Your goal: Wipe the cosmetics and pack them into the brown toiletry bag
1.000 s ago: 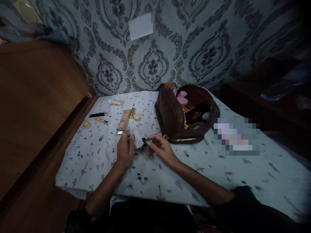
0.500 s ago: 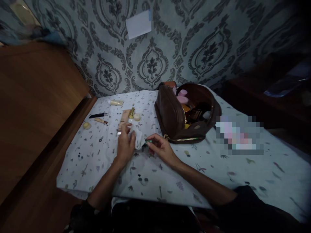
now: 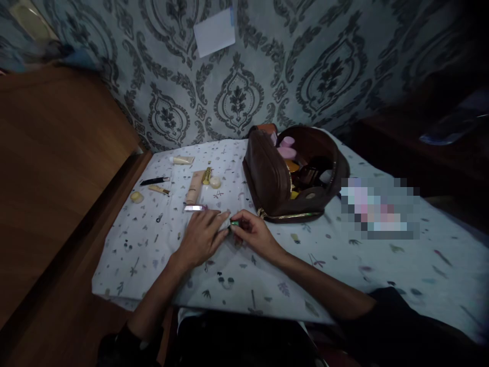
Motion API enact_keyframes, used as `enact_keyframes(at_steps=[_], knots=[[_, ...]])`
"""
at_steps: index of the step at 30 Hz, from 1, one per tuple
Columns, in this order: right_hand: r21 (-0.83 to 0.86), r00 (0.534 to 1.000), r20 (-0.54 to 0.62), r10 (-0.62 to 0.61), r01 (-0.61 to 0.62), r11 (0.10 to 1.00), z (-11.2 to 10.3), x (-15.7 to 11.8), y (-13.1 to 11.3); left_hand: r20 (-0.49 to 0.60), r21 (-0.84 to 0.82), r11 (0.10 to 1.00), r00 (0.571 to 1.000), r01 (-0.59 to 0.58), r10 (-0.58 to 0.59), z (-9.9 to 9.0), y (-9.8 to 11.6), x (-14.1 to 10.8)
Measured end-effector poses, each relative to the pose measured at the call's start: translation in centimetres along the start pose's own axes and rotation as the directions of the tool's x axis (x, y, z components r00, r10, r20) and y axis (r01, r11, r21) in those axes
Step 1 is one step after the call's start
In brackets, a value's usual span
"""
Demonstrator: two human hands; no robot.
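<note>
My right hand (image 3: 256, 235) pinches a small shiny green item (image 3: 234, 223) with a dark end between thumb and fingertips; its exact kind is too small to make out. Close against it, my left hand (image 3: 203, 235) is closed over a white cloth, of which only a pale sliver shows by the fingertips. A slim clear-and-pink tube (image 3: 195, 208) lies just beyond my left knuckles. Behind it rest a beige squeeze tube (image 3: 195, 187), a gold-coloured small bottle (image 3: 207, 176) and a round cream-coloured pot (image 3: 215, 182).
An open brown toiletry bag (image 3: 267, 176) full of cosmetics stands right of my hands. To the left lie a black pen-like stick (image 3: 155, 181), a thin beige tube (image 3: 159, 190), a yellowish pot (image 3: 136, 197) and a cream tube (image 3: 182, 160). A wooden cabinet (image 3: 64, 168) borders the left side.
My left hand has turned and moved right over the white cloth, covering most of it and uncovering the clear-and-pink tube. The right hand keeps its pinch on the green item.
</note>
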State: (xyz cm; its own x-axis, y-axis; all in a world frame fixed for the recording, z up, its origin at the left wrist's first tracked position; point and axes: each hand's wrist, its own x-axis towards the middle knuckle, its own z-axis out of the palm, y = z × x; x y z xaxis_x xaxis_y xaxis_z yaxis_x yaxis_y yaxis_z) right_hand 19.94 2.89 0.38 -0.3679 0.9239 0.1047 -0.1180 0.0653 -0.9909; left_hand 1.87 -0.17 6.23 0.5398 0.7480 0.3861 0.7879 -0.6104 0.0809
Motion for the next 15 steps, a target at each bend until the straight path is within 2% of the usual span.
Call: enact_keyframes(at_steps=[3, 7, 11, 15], knots=[[-0.087, 0.998, -0.004, -0.058, 0.057, 0.995, 0.0, -0.1, 0.4, 0.063, 0.065, 0.998, 0.998, -0.004, 0.000, 0.8, 0.3, 0.0], [-0.282, 0.993, 0.001, -0.115, 0.110, 0.953, -0.2, -0.2, 0.4, 0.090, 0.122, 0.992, 0.996, 0.013, -0.024, 1.8, 0.3, -0.1], [-0.484, 0.984, 0.054, -0.171, 0.175, 0.857, -0.4, -0.6, -0.2, 0.121, 0.143, 0.990, 0.992, 0.019, -0.037, 1.9, 0.0, -0.5], [-0.617, 0.970, 0.125, -0.206, 0.239, 0.750, -0.4, -1.2, -0.6, 0.124, 0.147, 0.988, 0.990, 0.048, -0.066, 1.8, -0.2, -1.1]])
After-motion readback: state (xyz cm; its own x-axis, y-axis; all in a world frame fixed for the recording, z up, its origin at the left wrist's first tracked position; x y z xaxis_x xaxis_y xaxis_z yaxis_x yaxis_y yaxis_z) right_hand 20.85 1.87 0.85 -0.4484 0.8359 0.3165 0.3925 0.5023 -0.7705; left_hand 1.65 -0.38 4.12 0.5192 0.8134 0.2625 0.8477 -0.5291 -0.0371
